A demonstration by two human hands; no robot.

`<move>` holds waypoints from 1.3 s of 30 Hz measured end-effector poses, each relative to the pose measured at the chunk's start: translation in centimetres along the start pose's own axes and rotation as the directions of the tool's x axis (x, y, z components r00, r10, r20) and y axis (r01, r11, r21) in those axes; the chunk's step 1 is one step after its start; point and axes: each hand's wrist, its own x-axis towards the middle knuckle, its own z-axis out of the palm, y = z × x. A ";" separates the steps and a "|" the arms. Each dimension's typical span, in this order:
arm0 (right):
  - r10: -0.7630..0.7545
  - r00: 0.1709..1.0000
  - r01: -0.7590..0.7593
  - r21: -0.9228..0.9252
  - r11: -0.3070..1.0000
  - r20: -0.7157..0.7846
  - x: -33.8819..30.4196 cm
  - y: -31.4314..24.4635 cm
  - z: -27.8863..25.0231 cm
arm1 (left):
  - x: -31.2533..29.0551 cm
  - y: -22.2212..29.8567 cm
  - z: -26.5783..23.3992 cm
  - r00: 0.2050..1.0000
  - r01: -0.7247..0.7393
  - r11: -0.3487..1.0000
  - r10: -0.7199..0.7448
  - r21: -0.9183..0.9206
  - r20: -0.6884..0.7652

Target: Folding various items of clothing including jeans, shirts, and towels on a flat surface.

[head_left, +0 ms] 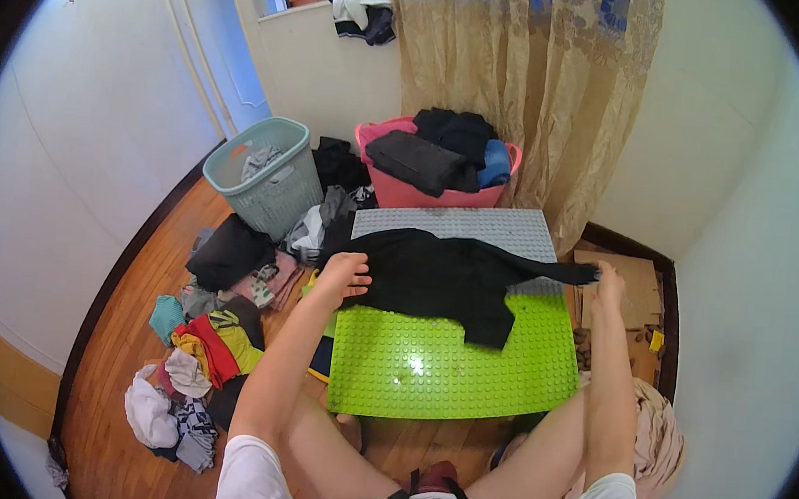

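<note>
A black garment (pixel 426 268), probably a top, lies spread across a low studded table (pixel 445 384) with a bright green near part and a grey far part. One long, sleeve-like strip stretches off to the right, and a shorter flap hangs toward me. My right hand (pixel 609 283) is closed on the end of that strip, just past the table's right edge. At the garment's left side, my left hand (pixel 349 276) rests against the cloth or just above it, fingers apart. The cloth behind that hand is partly hidden.
Beyond the table stands a pink basket (pixel 441 199) heaped with dark clothes. A grey-green laundry basket (pixel 277 193) is left of it. Mixed clothes (pixel 213 347) pile on the wooden floor at left. Beige cloth (pixel 657 439) and flattened cardboard (pixel 635 296) lie at right.
</note>
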 end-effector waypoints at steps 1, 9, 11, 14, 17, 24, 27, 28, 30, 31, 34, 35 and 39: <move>-0.217 0.969 0.206 -0.099 0.974 -0.117 -3.6 -0.7 2.7 | -0.6 -0.7 -0.6 0.999 -0.034 0.997 0.034 0.064 0.011; 0.109 0.897 0.295 -0.763 0.575 0.429 -6.8 8.6 7.5 | -0.5 -2.5 3.6 0.921 -0.305 0.846 0.144 0.437 0.362; 0.180 0.822 0.349 -0.727 0.591 0.541 -8.0 7.9 8.1 | -0.4 -3.5 3.6 0.887 -0.437 0.765 0.277 0.473 0.370; 0.241 0.730 0.388 -0.678 0.625 0.640 -7.3 8.5 7.7 | -2.1 -3.8 6.1 0.823 -0.566 0.665 0.416 0.488 0.387; 0.317 0.571 0.127 -0.463 0.877 0.757 -12.8 2.0 8.2 | -5.2 -3.4 7.7 0.775 -0.631 0.540 0.412 0.557 0.479; 0.054 0.325 -0.509 0.126 0.851 0.944 -19.1 -2.4 6.8 | -10.7 -4.0 11.7 0.649 -0.726 0.683 0.721 -0.087 0.245; -0.034 0.371 -0.404 0.195 0.894 0.928 -20.1 -3.7 6.1 | -11.5 -2.4 10.7 0.593 -0.795 0.606 0.770 0.020 0.235; -0.236 0.460 0.023 0.254 0.967 0.856 -20.3 -4.3 5.9 | -12.0 -1.6 10.4 0.579 -0.806 0.591 0.781 0.023 0.233; -0.559 0.434 0.585 0.250 0.772 0.707 -21.0 -6.0 5.5 | -12.8 0.0 9.3 0.615 -0.741 0.661 0.738 -0.117 0.276; -0.654 0.405 0.669 0.281 0.688 0.639 -22.5 -7.8 5.5 | -13.3 0.9 9.1 0.624 -0.717 0.667 0.743 -0.203 0.242; -0.780 0.212 0.819 0.329 0.471 0.588 -23.5 -10.4 6.1 | -17.0 4.8 9.6 0.610 -0.758 0.635 0.771 -0.150 0.183; -0.786 0.062 0.867 0.356 0.348 0.616 -23.5 -11.3 6.4 | -17.3 6.0 9.1 0.614 -0.742 0.657 0.745 -0.133 0.260; -0.637 0.206 0.696 0.346 0.629 0.743 -23.1 -16.9 6.6 | -19.1 11.7 9.8 0.627 -0.661 0.686 0.727 -0.302 0.280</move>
